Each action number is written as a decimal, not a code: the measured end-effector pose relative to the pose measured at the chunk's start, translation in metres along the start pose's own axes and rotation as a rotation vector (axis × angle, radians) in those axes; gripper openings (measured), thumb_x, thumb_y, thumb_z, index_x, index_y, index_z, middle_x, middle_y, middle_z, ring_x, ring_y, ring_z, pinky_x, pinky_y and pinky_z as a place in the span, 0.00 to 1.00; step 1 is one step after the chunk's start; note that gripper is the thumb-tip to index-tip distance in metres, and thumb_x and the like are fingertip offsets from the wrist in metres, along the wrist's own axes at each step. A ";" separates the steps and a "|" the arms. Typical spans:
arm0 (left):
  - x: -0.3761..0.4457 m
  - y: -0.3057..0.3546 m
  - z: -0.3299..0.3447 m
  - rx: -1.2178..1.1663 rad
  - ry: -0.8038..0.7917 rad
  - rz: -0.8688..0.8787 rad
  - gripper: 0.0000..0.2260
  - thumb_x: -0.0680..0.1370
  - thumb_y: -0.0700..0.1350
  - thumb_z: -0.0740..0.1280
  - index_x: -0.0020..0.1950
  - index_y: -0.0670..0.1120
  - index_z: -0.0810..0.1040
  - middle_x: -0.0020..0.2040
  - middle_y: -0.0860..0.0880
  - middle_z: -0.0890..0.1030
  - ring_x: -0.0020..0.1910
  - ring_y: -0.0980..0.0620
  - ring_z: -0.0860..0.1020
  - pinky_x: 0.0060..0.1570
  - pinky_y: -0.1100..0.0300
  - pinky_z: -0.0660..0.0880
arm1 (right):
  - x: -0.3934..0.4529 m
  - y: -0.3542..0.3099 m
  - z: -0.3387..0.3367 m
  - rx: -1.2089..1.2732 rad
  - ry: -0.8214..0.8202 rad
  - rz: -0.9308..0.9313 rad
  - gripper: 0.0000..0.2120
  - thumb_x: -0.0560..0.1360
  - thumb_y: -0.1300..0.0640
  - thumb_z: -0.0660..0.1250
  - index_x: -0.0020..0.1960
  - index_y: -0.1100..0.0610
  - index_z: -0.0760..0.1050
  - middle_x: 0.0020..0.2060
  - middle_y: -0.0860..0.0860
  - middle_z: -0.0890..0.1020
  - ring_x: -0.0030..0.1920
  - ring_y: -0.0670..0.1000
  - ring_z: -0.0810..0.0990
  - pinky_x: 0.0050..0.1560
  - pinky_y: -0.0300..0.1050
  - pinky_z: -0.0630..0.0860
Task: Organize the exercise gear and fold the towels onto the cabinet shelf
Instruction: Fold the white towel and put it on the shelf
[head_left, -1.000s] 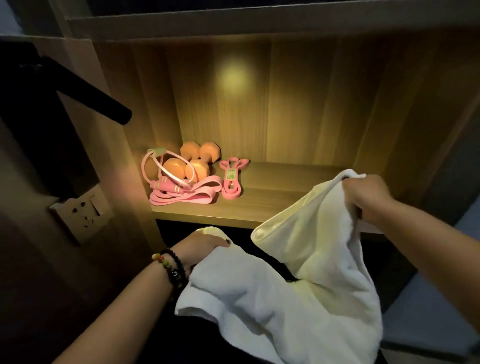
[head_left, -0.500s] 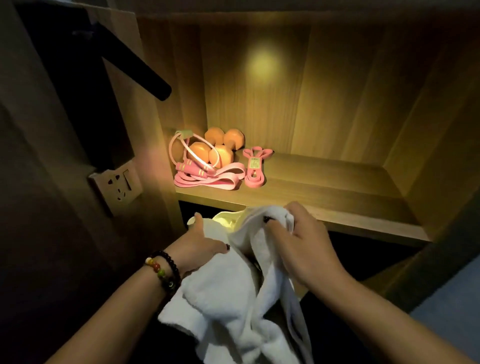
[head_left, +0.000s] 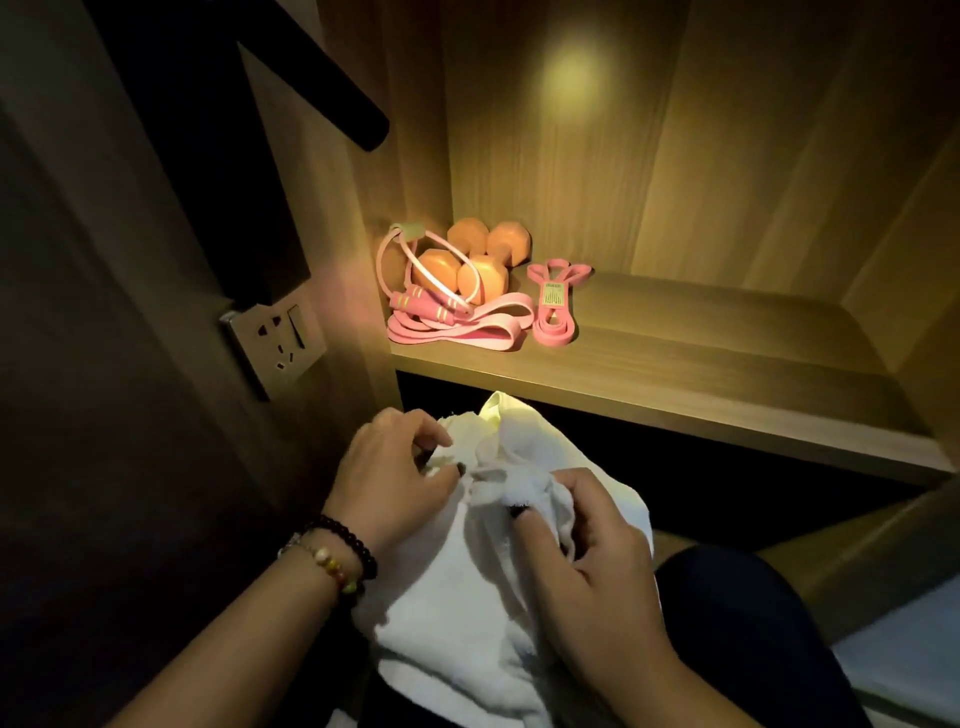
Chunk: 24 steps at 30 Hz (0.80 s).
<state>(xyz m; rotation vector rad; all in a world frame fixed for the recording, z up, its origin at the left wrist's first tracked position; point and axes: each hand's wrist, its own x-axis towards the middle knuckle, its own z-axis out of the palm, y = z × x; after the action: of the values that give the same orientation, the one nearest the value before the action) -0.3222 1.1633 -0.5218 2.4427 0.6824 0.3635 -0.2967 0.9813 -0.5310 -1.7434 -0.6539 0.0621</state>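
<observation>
A white towel (head_left: 467, 582) hangs bunched in front of me, below the lit wooden cabinet shelf (head_left: 675, 374). My left hand (head_left: 389, 467) pinches its upper edge near a corner. My right hand (head_left: 597, 551) grips a fold of the same towel just to the right, fingers curled into the cloth. At the shelf's left end lie two orange dumbbells (head_left: 467, 260), a pink jump rope (head_left: 421, 296), a flat pink resistance band (head_left: 467, 330) and a narrower folded pink band (head_left: 556, 306).
A wall socket (head_left: 275, 338) sits on the dark panel left of the cabinet. A black bar (head_left: 332, 98) juts out above it. The shelf's right part is bare wood. My dark trouser leg (head_left: 753, 623) shows at lower right.
My right hand came in from the far right, bringing its towel edge to my left hand. Both hands now sit close together, lower in view, and the towel is gathered.
</observation>
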 end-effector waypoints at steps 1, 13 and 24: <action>0.003 0.008 -0.003 -0.232 -0.067 -0.075 0.05 0.74 0.48 0.72 0.47 0.48 0.80 0.43 0.52 0.80 0.43 0.53 0.79 0.44 0.60 0.78 | 0.000 0.001 -0.002 0.030 0.002 0.002 0.13 0.70 0.39 0.60 0.45 0.47 0.74 0.35 0.49 0.80 0.34 0.47 0.77 0.35 0.55 0.76; 0.068 0.056 0.024 -0.643 -0.642 -0.496 0.29 0.68 0.52 0.76 0.63 0.39 0.74 0.57 0.38 0.80 0.51 0.41 0.80 0.58 0.44 0.77 | -0.008 0.015 -0.011 0.010 -0.176 -0.083 0.09 0.74 0.43 0.61 0.47 0.48 0.74 0.32 0.49 0.79 0.31 0.50 0.75 0.32 0.53 0.72; 0.077 0.036 0.022 -0.710 -0.012 -0.338 0.19 0.69 0.25 0.65 0.51 0.46 0.80 0.49 0.51 0.78 0.51 0.49 0.76 0.42 0.60 0.76 | 0.000 0.013 -0.005 -0.182 -0.409 -0.243 0.13 0.73 0.53 0.62 0.57 0.44 0.76 0.41 0.44 0.83 0.35 0.46 0.77 0.36 0.45 0.74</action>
<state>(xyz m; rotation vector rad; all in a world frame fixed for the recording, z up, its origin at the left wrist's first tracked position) -0.2353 1.1697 -0.5097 1.6290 0.7817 0.3740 -0.2898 0.9750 -0.5414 -1.8277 -1.1979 0.1991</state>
